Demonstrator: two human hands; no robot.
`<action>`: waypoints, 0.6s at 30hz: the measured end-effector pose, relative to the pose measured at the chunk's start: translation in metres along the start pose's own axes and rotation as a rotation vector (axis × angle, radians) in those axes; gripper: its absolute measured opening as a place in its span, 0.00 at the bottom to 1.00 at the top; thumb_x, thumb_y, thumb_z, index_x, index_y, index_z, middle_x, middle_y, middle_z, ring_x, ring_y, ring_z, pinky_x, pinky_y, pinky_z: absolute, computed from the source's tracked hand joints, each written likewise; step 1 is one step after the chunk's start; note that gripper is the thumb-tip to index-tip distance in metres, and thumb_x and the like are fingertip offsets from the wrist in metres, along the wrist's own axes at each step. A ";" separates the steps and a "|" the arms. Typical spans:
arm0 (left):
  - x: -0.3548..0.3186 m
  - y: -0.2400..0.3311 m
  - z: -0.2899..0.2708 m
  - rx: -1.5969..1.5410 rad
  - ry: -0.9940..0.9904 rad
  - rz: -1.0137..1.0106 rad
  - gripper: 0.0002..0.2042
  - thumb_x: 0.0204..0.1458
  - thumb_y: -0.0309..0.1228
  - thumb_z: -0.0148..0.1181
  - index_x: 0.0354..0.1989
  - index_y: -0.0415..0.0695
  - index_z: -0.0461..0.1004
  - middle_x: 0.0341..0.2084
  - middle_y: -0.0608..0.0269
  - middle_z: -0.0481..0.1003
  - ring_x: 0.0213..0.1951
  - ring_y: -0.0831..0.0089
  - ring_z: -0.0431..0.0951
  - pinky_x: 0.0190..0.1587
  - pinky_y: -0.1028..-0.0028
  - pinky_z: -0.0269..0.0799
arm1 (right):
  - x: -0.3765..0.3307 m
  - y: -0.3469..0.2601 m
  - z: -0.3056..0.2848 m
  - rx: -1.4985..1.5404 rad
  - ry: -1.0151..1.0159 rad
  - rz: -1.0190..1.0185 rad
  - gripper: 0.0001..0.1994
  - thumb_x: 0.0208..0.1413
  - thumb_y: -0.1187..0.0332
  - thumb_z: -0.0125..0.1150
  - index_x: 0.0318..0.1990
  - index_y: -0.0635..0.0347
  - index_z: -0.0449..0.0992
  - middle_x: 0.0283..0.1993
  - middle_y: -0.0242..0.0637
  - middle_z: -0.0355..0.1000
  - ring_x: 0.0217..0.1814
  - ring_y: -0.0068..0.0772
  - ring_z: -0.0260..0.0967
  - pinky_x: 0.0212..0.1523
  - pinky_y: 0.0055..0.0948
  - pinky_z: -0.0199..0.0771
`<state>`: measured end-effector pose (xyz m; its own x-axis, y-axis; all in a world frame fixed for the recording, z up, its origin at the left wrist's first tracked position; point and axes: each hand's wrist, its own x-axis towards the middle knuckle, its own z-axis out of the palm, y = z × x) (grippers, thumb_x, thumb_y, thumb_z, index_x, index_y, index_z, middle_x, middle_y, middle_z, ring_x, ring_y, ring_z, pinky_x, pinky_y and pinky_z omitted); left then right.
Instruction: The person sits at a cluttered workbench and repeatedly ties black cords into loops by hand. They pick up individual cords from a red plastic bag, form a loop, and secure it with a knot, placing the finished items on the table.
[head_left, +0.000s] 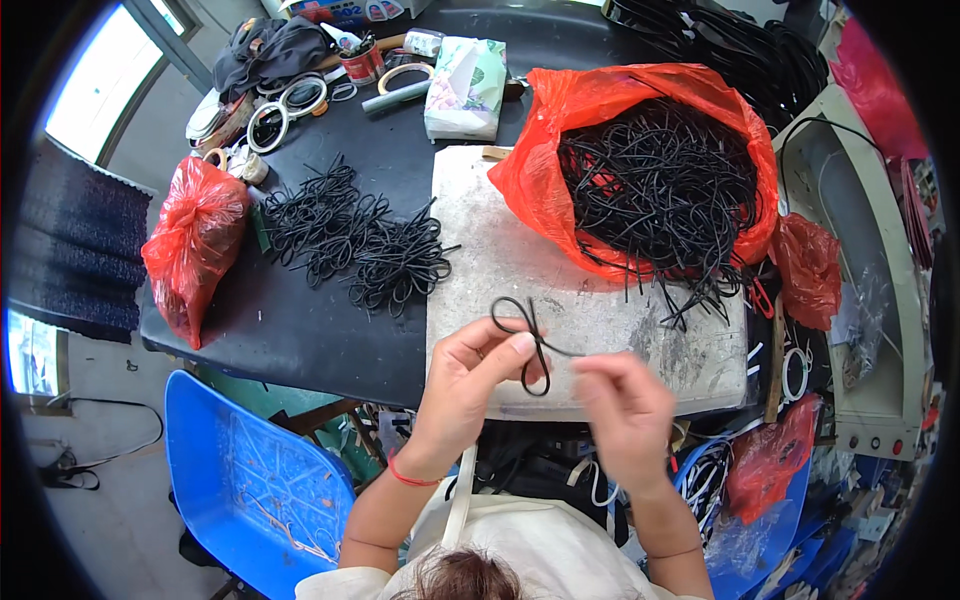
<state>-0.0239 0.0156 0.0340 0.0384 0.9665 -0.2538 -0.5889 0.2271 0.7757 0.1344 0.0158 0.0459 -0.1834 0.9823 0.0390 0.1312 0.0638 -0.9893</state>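
On the big dark counter (300, 320), lots of stuff, from big to small. At the back right, a fat orange bag (600, 110), wide open and stuffed with black cords (660, 180), some spilling over the rim. Under it, a pale grey board (480, 230), scuffed and bare near the front. Down at the lower left, off the counter, a blue chair (250, 480). On the left edge, a smaller red bag (195, 240), tied shut and lumpy. Beside that, a heap of looped black cords (360, 245), lying flat on the dark top. At the back, a soft flowery pack (465, 85) and some tape rings (285, 110).

Close to the front, above the board, one thin black cord (525, 335), bent into a loop and crossed over itself like a small bow. Left hand (470, 385) closed on it, thumb and fingers pinching right at the crossing. Right hand (625, 410) blurry, fingers bunched near the cord's free end; cannot tell if pinching it or just beside it.

Probably very light, soft and bendy, a bit springy, so likely to pop open if let go. Not easy to break. Best held at the crossing, where the loop stays put, with the loose end pinched near its tip.
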 end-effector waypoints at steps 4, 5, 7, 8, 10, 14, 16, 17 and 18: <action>-0.005 0.001 -0.002 0.168 -0.185 -0.100 0.06 0.52 0.27 0.53 0.34 0.36 0.71 0.27 0.66 0.72 0.29 0.81 0.72 0.36 0.78 0.70 | 0.031 -0.007 -0.002 0.011 -0.061 -0.081 0.07 0.50 0.72 0.58 0.35 0.66 0.74 0.35 0.36 0.69 0.33 0.23 0.66 0.34 0.19 0.65; -0.008 0.002 0.003 0.151 -0.181 -0.112 0.06 0.53 0.27 0.53 0.34 0.36 0.71 0.27 0.67 0.72 0.30 0.81 0.72 0.37 0.79 0.71 | 0.033 0.007 -0.003 0.061 -0.174 -0.158 0.07 0.50 0.72 0.58 0.37 0.65 0.74 0.39 0.37 0.69 0.35 0.23 0.66 0.35 0.19 0.65; -0.010 0.003 0.001 0.153 -0.231 -0.128 0.07 0.53 0.29 0.53 0.35 0.37 0.72 0.29 0.70 0.72 0.33 0.82 0.72 0.39 0.80 0.71 | 0.029 0.007 -0.002 0.125 -0.165 -0.111 0.08 0.51 0.72 0.57 0.37 0.66 0.73 0.37 0.37 0.69 0.35 0.23 0.67 0.35 0.20 0.66; -0.011 0.003 0.001 0.155 -0.214 -0.133 0.07 0.53 0.29 0.54 0.35 0.37 0.72 0.29 0.70 0.72 0.32 0.82 0.72 0.39 0.80 0.71 | 0.026 0.007 0.000 0.162 -0.165 -0.086 0.08 0.51 0.72 0.57 0.38 0.66 0.72 0.37 0.37 0.69 0.34 0.23 0.67 0.35 0.20 0.66; -0.011 0.002 0.004 0.154 -0.189 -0.143 0.07 0.53 0.29 0.54 0.34 0.37 0.72 0.28 0.70 0.72 0.32 0.82 0.72 0.38 0.80 0.71 | 0.019 0.002 0.003 0.229 -0.139 0.060 0.06 0.53 0.73 0.55 0.35 0.67 0.71 0.32 0.36 0.71 0.32 0.21 0.69 0.32 0.21 0.69; -0.013 0.001 0.000 0.195 -0.182 -0.183 0.07 0.53 0.29 0.55 0.32 0.38 0.73 0.27 0.70 0.72 0.32 0.82 0.73 0.38 0.80 0.71 | 0.017 0.010 0.004 0.130 -0.086 0.026 0.05 0.54 0.72 0.54 0.33 0.67 0.70 0.29 0.36 0.73 0.29 0.20 0.69 0.31 0.20 0.70; -0.013 0.001 0.001 0.180 -0.178 -0.193 0.07 0.53 0.29 0.55 0.31 0.38 0.73 0.27 0.70 0.72 0.31 0.82 0.73 0.38 0.80 0.71 | 0.018 0.008 0.004 0.131 -0.083 0.051 0.06 0.54 0.72 0.54 0.32 0.66 0.70 0.28 0.36 0.73 0.29 0.19 0.69 0.31 0.20 0.70; -0.013 0.001 0.001 0.182 -0.184 -0.192 0.07 0.53 0.29 0.55 0.31 0.37 0.73 0.27 0.69 0.72 0.31 0.82 0.73 0.38 0.80 0.71 | 0.018 0.007 0.004 0.136 -0.083 0.068 0.06 0.54 0.72 0.54 0.32 0.66 0.70 0.28 0.36 0.73 0.28 0.19 0.69 0.31 0.20 0.70; -0.013 0.001 0.001 0.184 -0.189 -0.190 0.07 0.53 0.29 0.55 0.31 0.37 0.73 0.27 0.69 0.72 0.31 0.81 0.73 0.38 0.80 0.71 | 0.019 0.006 0.003 0.141 -0.084 0.085 0.06 0.54 0.71 0.54 0.32 0.67 0.70 0.27 0.36 0.73 0.28 0.19 0.69 0.30 0.19 0.70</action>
<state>-0.0243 0.0033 0.0383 0.2935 0.9059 -0.3054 -0.4020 0.4068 0.8203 0.1284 0.0339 0.0400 -0.2589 0.9645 -0.0516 0.0127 -0.0500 -0.9987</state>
